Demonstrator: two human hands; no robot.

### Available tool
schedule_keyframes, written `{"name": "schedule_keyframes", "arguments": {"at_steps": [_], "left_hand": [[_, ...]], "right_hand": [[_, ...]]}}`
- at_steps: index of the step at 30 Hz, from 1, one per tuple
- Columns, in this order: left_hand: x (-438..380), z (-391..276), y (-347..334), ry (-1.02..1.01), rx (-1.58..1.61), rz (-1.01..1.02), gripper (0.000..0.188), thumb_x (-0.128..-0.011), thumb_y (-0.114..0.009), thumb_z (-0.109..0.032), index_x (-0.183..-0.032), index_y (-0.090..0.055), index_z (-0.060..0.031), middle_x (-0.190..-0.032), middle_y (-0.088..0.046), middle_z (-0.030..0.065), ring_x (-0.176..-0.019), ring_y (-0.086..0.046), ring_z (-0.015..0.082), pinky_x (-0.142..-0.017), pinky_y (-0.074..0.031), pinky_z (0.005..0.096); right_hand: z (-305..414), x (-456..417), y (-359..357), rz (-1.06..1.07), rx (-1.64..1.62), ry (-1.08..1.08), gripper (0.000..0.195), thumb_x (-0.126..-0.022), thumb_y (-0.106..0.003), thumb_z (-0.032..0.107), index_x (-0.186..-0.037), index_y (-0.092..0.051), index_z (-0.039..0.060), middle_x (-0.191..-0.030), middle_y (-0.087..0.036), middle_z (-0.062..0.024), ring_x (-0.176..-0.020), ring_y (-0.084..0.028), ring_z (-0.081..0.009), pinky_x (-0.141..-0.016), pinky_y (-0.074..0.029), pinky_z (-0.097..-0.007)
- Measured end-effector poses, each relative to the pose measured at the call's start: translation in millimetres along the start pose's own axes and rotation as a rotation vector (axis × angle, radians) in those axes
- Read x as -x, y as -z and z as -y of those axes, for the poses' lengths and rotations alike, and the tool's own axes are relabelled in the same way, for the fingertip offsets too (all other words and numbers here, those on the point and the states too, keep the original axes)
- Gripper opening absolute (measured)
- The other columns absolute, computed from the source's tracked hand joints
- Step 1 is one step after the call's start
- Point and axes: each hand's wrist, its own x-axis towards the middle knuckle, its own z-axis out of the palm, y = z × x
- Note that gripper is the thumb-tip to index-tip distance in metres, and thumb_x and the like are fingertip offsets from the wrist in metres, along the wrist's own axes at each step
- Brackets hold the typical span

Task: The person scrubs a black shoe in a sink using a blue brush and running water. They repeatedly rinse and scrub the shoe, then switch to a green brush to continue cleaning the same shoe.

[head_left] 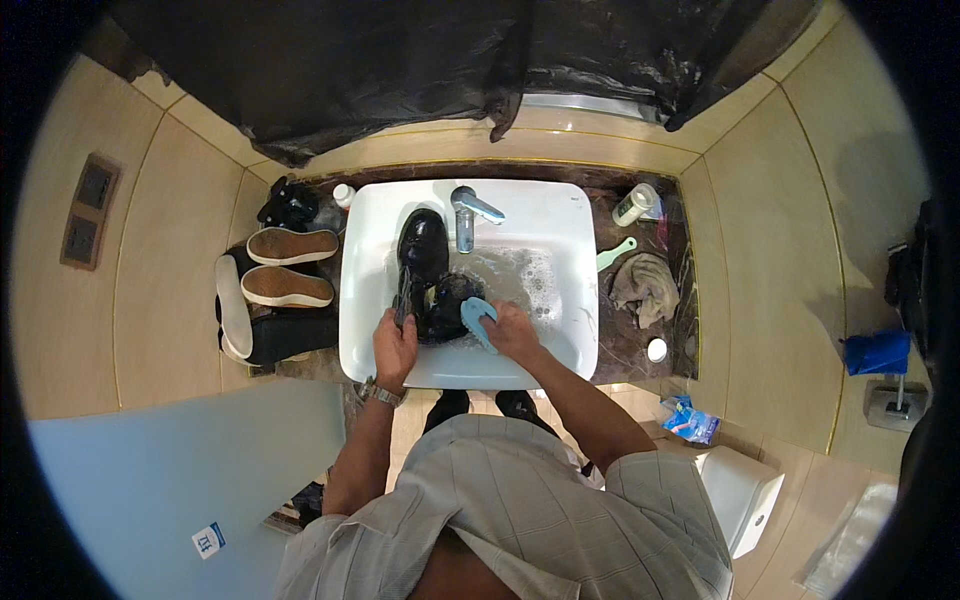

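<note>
Wet black footwear (424,241) lies in the white washbasin (469,371). One glossy rounded part points to the back of the basin, and a second dark part (450,307) sits in front of it. Whether these are two shoes or one boot, I cannot tell. My left hand (395,346) grips a dark upright edge or flap at the footwear's left side. In my right hand (511,330) is a light blue scrubbing brush (478,322), held against the right side of the front dark part. Its bristles are mostly hidden. Cloudy, soapy water (517,274) stands in the basin around the footwear.
A chrome faucet (466,217) rises at the basin's back. Several shoes (289,286) rest on the counter at left. At right are a pale green handle (616,253), a crumpled cloth (646,289), a tub (634,205) and a white lid (657,350).
</note>
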Motion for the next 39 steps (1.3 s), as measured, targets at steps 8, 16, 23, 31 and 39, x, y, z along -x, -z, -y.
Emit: {"name": "schedule_keyframes", "arguments": {"at_steps": [8, 16, 23, 31, 39], "left_hand": [[-24, -3, 31, 0.013, 0.036, 0.238, 0.033, -0.096, -0.064, -0.025, -0.112, -0.066, 0.0048, -0.071, -0.067, 0.0153, -0.063, -0.064, 0.0248, -0.061, -0.051, 0.0421], [-24, 14, 21, 0.191, 0.239, 0.448, 0.045, -0.092, -0.064, -0.030, -0.117, -0.066, 0.0072, -0.081, -0.069, 0.0151, -0.075, -0.065, 0.0255, -0.073, -0.055, 0.0407], [-40, -7, 20, 0.328, 0.283, 0.523, 0.045, -0.089, -0.064, -0.032, -0.113, -0.068, 0.0062, -0.082, -0.071, 0.0238, -0.078, -0.071, 0.0344, -0.078, -0.057, 0.0461], [-49, 14, -1, 0.205, 0.150, 0.552, 0.041, -0.089, -0.066, -0.033, -0.110, -0.070, 0.0028, -0.087, -0.073, 0.0239, -0.084, -0.073, 0.0377, -0.079, -0.057, 0.0473], [-47, 26, -11, 0.076, 0.102, 0.195, 0.055, -0.089, -0.076, -0.014, -0.138, -0.056, -0.0008, -0.105, -0.073, 0.0183, -0.092, -0.071, 0.0302, -0.083, -0.059, 0.0403]], "right_hand": [[68, -7, -6, 0.225, -0.113, 0.168, 0.030, -0.095, -0.071, 0.028, -0.104, -0.064, 0.0011, -0.100, -0.067, -0.0264, -0.098, -0.066, -0.0472, -0.087, -0.051, -0.0555], [35, -15, -26, -0.025, 0.240, 0.190, 0.022, -0.091, -0.074, 0.015, -0.109, -0.063, 0.0055, -0.104, -0.065, -0.0256, -0.106, -0.063, -0.0449, -0.087, -0.052, -0.0585], [56, -8, -32, 0.183, 0.172, 0.120, 0.029, -0.092, -0.075, 0.021, -0.114, -0.063, 0.0057, -0.102, -0.069, -0.0266, -0.103, -0.067, -0.0466, -0.087, -0.053, -0.0575], [30, -19, -47, 0.161, -0.240, -0.202, 0.044, -0.091, -0.074, 0.034, -0.119, -0.069, 0.0006, -0.106, -0.074, -0.0285, -0.101, -0.072, -0.0443, -0.088, -0.056, -0.0515], [33, -5, -39, 0.223, -0.484, -0.360, 0.041, -0.096, -0.074, 0.032, -0.124, -0.071, 0.0017, -0.105, -0.076, -0.0152, -0.090, -0.072, -0.0261, -0.079, -0.057, -0.0406]]}}
